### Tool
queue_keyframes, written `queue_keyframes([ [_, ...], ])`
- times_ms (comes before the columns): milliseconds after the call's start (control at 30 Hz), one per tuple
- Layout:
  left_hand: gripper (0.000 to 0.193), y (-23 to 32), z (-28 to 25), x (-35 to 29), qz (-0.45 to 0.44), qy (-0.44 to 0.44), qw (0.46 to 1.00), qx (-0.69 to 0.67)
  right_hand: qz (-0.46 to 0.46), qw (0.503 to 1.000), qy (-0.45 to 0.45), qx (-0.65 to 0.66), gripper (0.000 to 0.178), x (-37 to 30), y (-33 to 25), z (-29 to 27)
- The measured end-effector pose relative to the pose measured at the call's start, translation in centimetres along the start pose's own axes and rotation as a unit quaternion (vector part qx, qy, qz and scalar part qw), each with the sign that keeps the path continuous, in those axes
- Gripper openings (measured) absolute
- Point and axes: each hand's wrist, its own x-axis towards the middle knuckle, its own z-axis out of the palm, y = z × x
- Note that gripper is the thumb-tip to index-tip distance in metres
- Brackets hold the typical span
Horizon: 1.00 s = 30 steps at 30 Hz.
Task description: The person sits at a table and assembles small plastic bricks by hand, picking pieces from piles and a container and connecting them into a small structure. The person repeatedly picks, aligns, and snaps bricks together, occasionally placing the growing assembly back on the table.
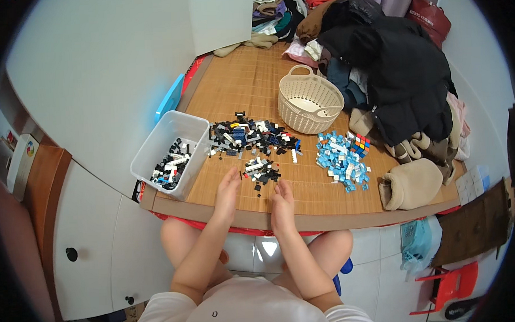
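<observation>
Black jacket (408,70) near maroon bag (432,20)

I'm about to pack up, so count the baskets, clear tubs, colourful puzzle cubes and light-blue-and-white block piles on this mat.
Basket: 1
Clear tub: 1
Puzzle cube: 1
Light-blue-and-white block pile: 1
Total: 4

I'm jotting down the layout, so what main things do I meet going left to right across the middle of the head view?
Translucent plastic bin, left hand, right hand, pile of blue and white pieces, beige fabric bundle.
</observation>
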Motion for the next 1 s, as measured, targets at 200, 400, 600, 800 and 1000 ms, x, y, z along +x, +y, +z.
queue_keyframes([
  [200, 0.049, 0.3, 1.3, -1.2, -0.040, -0.008, 0.999, -0.009, 0.021, 1.000, -0.017, 0.005, 0.063, -0.3, 0.5, 1.7],
  [400, 0.047, -0.2, 1.9, -1.3, -0.062, -0.020, 0.998, -0.011, 0.040, 0.998, -0.029, -0.038, 0.064, 0.0, 0.3, 2.2],
  [600, 0.046, -1.2, 3.0, -1.4, -0.066, -0.028, 0.997, -0.040, 0.054, 0.998, -0.017, -0.029, 0.064, 0.7, 0.9, 2.4],
  [800, 0.044, -1.6, 3.5, -2.1, -0.071, -0.031, 0.995, -0.056, 0.043, 0.999, -0.024, -0.006, 0.059, 0.7, 1.5, 2.2],
  [1000, 0.044, -1.3, 4.3, -3.0, -0.047, -0.019, 0.991, -0.122, 0.018, 1.000, -0.004, -0.011, 0.055, 0.3, 1.6, 2.7],
])
